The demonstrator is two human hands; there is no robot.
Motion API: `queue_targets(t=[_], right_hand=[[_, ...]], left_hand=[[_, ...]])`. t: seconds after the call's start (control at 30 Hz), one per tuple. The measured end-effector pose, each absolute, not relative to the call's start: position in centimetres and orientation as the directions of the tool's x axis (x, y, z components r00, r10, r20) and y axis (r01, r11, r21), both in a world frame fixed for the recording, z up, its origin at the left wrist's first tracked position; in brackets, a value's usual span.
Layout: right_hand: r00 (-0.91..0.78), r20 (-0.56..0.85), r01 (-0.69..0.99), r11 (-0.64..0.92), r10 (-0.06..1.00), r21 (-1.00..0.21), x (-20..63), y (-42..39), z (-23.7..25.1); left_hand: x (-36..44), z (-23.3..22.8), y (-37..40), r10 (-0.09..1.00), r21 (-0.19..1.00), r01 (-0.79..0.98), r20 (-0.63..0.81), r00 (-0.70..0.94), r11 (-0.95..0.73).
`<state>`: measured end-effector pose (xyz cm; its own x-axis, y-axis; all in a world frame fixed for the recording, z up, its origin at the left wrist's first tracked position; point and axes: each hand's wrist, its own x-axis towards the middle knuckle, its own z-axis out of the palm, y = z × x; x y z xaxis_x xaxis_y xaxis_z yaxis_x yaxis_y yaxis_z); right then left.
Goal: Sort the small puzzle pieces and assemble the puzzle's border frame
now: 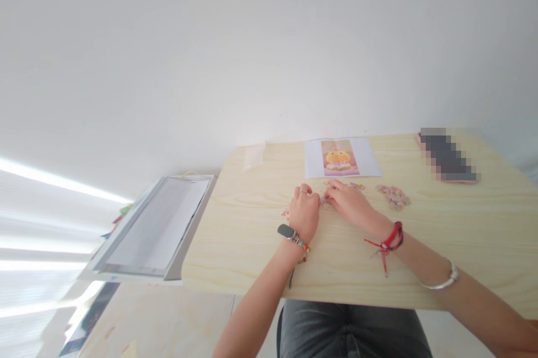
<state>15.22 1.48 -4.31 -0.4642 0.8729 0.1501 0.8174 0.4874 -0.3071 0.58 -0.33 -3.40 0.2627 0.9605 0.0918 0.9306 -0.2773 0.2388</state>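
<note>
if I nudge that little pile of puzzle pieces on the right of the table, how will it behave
The pile of pieces would probably scatter rather than slide as one: it looks loose, small and flat. Likely light, and unlikely to roll. The smooth wooden table suggests easy sliding.

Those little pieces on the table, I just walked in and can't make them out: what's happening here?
A person seated at a light wooden table has both hands on small coloured pieces, likely puzzle pieces. The left hand and right hand meet over them. A loose pile of pieces lies to the right, and a printed picture sheet lies beyond the hands.
</note>
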Motion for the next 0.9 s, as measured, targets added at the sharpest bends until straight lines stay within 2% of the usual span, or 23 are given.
queue_targets(t=[0.23,0.43,0.67,0.9], right_hand=[[-0.475,0.168,0.804,0.504,0.864,-0.316,15.6,0.9,-4.2],[-0.517,0.225,0.751,0.564,0.826,-0.343,14.9,-1.2,-3.0],[-0.590,0.233,0.690,0.633,0.773,-0.351,11.6,-1.4,-3.4],[-0.615,0.171,0.709,0.635,0.770,-0.306,9.7,0.4,-3.6]], left_hand=[[0.2,-3.2,-0.8,0.946,0.256,0.912,0.130,0.298,-0.322],[-1.6,-2.3,-3.3,0.920,0.326,0.875,0.283,0.272,-0.359],[-4.7,-3.2,-4.7,0.901,0.315,0.894,0.393,0.184,-0.320],[-6.3,-3.9,-3.3,0.918,0.341,0.903,0.378,0.124,-0.262]])
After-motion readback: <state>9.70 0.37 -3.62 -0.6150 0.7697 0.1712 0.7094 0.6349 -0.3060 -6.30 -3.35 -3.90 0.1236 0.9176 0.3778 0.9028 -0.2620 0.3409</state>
